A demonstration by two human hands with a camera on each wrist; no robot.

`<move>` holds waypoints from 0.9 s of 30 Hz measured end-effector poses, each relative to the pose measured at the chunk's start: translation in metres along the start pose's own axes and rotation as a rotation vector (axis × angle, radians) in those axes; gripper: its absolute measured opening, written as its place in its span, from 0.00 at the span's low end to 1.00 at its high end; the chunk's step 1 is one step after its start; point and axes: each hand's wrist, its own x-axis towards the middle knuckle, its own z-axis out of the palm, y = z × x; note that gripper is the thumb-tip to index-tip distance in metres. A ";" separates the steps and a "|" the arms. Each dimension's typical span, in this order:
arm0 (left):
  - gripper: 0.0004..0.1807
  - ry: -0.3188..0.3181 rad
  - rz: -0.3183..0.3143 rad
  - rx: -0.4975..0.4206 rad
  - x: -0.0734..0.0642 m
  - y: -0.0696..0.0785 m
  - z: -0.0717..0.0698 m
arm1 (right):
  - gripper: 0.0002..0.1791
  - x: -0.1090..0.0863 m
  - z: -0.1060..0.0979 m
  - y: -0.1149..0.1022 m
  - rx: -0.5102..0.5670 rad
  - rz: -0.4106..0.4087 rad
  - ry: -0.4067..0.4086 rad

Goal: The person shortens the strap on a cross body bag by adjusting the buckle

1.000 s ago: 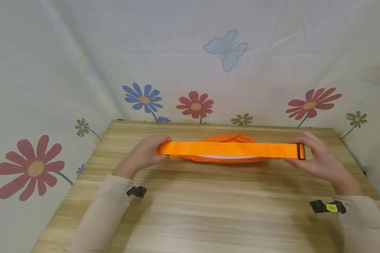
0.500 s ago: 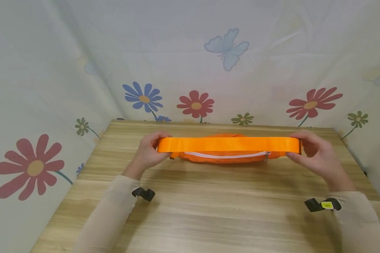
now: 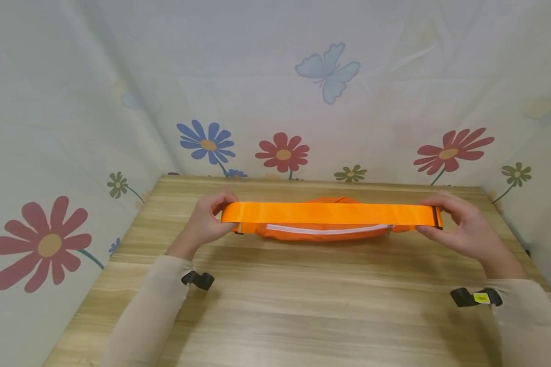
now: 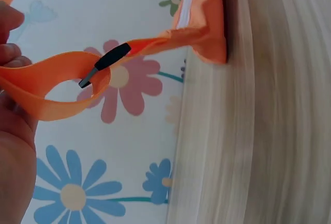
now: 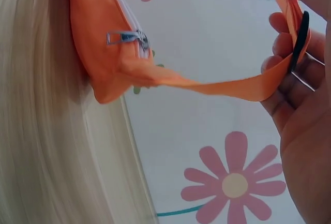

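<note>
An orange waist bag with a white zipper hangs below its wide orange strap, over the far part of the table. My left hand grips the strap's left end, where it folds into a loop; the left wrist view shows a black buckle beside that loop. At the other end my right hand pinches the strap between thumb and fingers, close to a black slider. The metal zipper pull dangles on the bag's right end. The strap hides the bag's upper part in the head view.
Beneath the hands is a wood-grain table. A pale curtain printed with flowers and a butterfly stands behind its far edge and along both sides. Black wrist straps sit over the beige sleeves.
Both hands come slightly inward with the strap at half a second ago, then spread apart again, drawing it straighter. The slider at the right end turns and shows more now.
</note>
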 end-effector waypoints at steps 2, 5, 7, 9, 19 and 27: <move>0.16 -0.038 -0.018 0.073 -0.002 -0.004 -0.004 | 0.34 -0.002 -0.002 0.001 0.012 0.012 -0.001; 0.17 -0.088 -0.047 0.138 -0.005 -0.007 -0.009 | 0.33 -0.005 -0.003 0.001 0.047 0.054 0.010; 0.17 -0.111 -0.067 0.162 -0.006 -0.009 -0.012 | 0.32 -0.008 -0.004 0.000 0.060 0.092 0.023; 0.18 -0.128 -0.088 0.175 -0.007 -0.010 -0.015 | 0.30 -0.010 -0.005 0.001 0.075 0.128 0.029; 0.19 -0.202 -0.215 0.235 -0.009 -0.013 -0.027 | 0.30 -0.008 -0.009 0.007 -0.036 0.134 -0.014; 0.20 -0.194 -0.214 0.242 -0.012 -0.013 -0.034 | 0.33 -0.008 -0.011 0.012 -0.163 0.131 -0.056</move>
